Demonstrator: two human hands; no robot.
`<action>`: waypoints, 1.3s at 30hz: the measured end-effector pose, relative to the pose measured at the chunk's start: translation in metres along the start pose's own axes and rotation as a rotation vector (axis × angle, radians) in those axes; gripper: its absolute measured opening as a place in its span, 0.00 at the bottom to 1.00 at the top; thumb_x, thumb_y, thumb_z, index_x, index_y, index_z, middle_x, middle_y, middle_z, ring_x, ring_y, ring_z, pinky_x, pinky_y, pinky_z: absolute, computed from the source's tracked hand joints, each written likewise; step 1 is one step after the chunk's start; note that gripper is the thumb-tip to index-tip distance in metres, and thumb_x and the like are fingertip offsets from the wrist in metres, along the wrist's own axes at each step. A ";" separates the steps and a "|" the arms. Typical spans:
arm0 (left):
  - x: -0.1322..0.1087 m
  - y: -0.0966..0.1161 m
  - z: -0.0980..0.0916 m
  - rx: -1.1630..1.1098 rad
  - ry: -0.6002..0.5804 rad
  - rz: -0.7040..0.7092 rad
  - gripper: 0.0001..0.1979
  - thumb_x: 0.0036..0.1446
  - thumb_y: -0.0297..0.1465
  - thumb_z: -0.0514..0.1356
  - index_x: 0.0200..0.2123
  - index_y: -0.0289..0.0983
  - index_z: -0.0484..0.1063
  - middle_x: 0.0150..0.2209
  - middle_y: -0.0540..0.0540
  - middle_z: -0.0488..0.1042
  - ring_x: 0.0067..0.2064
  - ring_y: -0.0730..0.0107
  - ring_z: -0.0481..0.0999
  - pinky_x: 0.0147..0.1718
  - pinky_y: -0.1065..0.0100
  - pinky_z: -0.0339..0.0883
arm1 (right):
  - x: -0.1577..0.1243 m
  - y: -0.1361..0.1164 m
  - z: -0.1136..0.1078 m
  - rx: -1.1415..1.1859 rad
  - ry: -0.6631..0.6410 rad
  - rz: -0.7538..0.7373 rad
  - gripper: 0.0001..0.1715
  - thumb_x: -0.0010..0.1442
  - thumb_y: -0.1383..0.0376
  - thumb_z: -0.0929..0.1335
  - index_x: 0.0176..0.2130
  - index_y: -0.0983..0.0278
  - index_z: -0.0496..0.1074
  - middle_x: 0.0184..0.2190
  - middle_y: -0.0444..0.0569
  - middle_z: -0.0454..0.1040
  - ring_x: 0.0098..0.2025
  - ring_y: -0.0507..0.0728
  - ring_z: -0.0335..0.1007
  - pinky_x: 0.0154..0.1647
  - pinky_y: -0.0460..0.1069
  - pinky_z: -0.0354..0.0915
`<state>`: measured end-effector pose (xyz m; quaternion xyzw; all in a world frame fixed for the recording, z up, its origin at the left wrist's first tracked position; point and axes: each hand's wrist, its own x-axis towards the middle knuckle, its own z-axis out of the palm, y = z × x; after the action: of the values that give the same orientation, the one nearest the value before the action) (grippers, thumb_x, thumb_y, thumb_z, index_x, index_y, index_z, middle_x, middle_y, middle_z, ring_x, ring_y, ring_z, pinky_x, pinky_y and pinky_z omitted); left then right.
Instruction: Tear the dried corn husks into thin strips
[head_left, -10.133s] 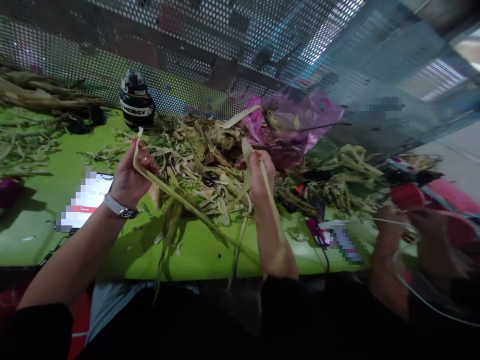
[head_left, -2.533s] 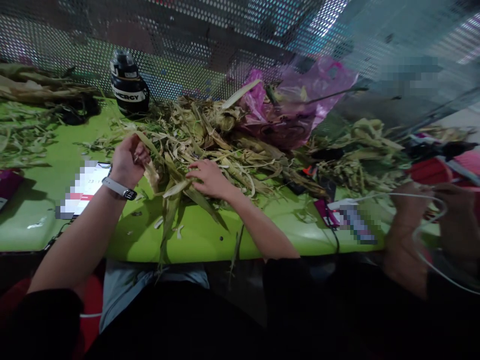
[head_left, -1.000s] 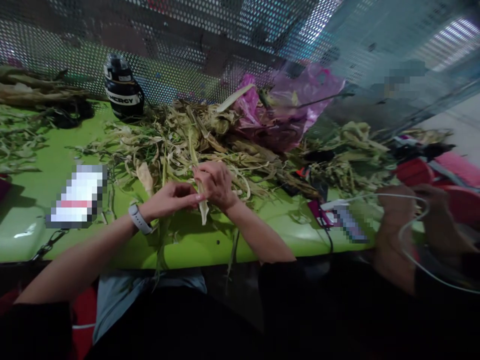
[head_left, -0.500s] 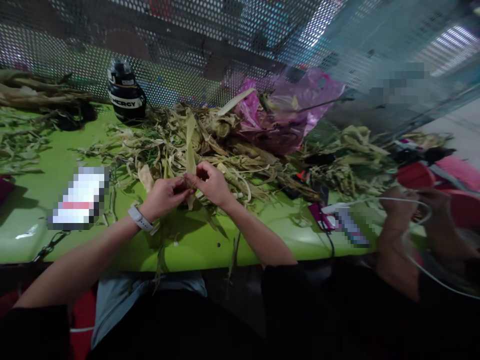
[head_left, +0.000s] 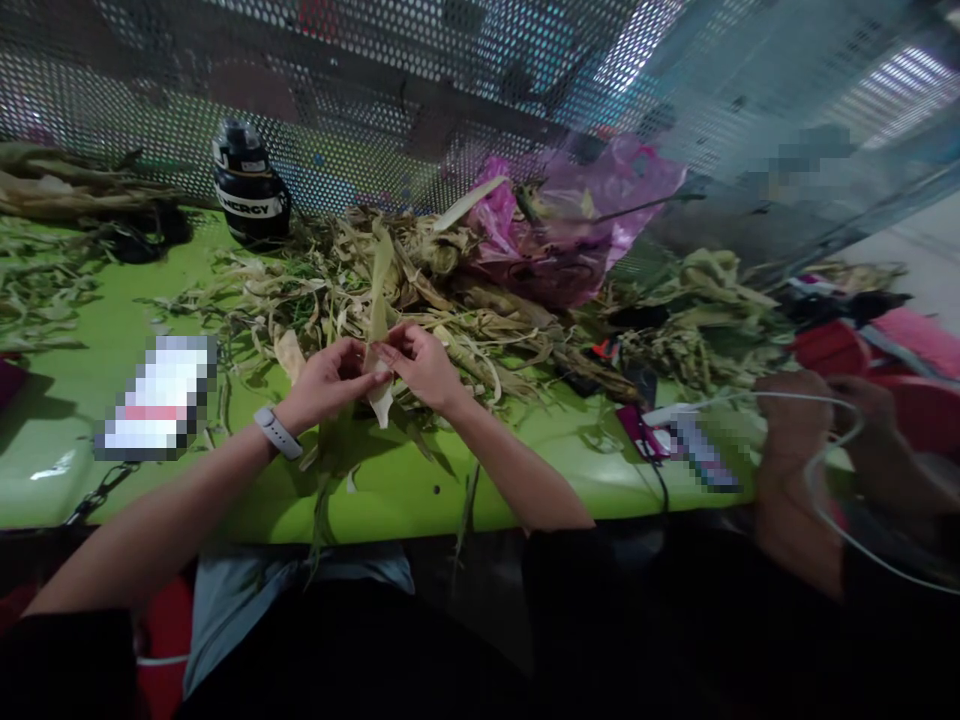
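A long pale leaf strip (head_left: 380, 280) stands up between my hands, its lower tip pointing down toward the green table (head_left: 405, 500). My left hand (head_left: 330, 380), with a white band at the wrist, pinches its lower part from the left. From the right, my right hand (head_left: 421, 368) grips the same strip, fingers and thumb closed close to the left fingertips. Behind both hands spreads a heap of dry leaves and stalks (head_left: 330, 290).
A black bottle (head_left: 251, 195) and a pink plastic bag (head_left: 570, 240) stand behind the heap. One phone (head_left: 159, 395) lies left, another (head_left: 703, 455) right, beside a white cable. Another person's hands (head_left: 795, 400) are at the far right.
The strip's lower end now shows paler and wider below my fingers. My left hand has turned slightly, its fingers raised a little; the right hand has barely moved.
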<state>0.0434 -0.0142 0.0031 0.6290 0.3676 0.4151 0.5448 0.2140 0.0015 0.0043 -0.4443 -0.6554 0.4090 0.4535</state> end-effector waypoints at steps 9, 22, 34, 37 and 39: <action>0.001 -0.005 -0.006 0.156 -0.339 -0.047 0.14 0.52 0.39 0.64 0.24 0.33 0.71 0.20 0.50 0.69 0.22 0.76 0.66 0.21 0.74 0.58 | -0.001 -0.007 -0.002 -0.089 0.000 -0.042 0.21 0.54 0.50 0.69 0.26 0.63 0.63 0.23 0.41 0.61 0.28 0.50 0.59 0.32 0.47 0.61; -0.002 0.006 -0.014 0.065 -0.693 -0.234 0.15 0.49 0.39 0.67 0.24 0.32 0.74 0.19 0.51 0.70 0.21 0.79 0.67 0.20 0.77 0.62 | 0.025 0.002 -0.045 0.306 0.434 0.074 0.21 0.49 0.49 0.73 0.29 0.63 0.67 0.19 0.36 0.62 0.17 0.43 0.52 0.17 0.41 0.49; 0.005 -0.001 -0.015 -0.138 -0.222 -0.207 0.15 0.47 0.39 0.69 0.28 0.31 0.73 0.26 0.49 0.75 0.27 0.75 0.75 0.28 0.73 0.74 | 0.002 -0.006 -0.013 0.084 -0.333 0.181 0.28 0.46 0.45 0.73 0.30 0.67 0.68 0.22 0.39 0.66 0.22 0.46 0.60 0.22 0.42 0.58; 0.006 0.000 -0.017 -0.146 -0.250 -0.241 0.16 0.49 0.40 0.67 0.32 0.32 0.74 0.28 0.47 0.77 0.29 0.71 0.78 0.30 0.71 0.76 | 0.003 -0.007 -0.017 0.119 -0.373 0.224 0.28 0.48 0.45 0.72 0.32 0.67 0.69 0.23 0.40 0.68 0.22 0.46 0.60 0.22 0.42 0.58; 0.006 0.001 -0.019 -0.137 -0.278 -0.238 0.16 0.49 0.40 0.68 0.32 0.32 0.75 0.29 0.46 0.78 0.29 0.71 0.79 0.31 0.71 0.76 | 0.003 -0.009 -0.021 0.114 -0.444 0.251 0.27 0.50 0.46 0.72 0.32 0.68 0.70 0.22 0.39 0.66 0.21 0.45 0.58 0.20 0.42 0.56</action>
<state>0.0282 -0.0017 0.0059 0.5939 0.3315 0.2810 0.6770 0.2312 0.0049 0.0190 -0.3952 -0.6547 0.5857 0.2687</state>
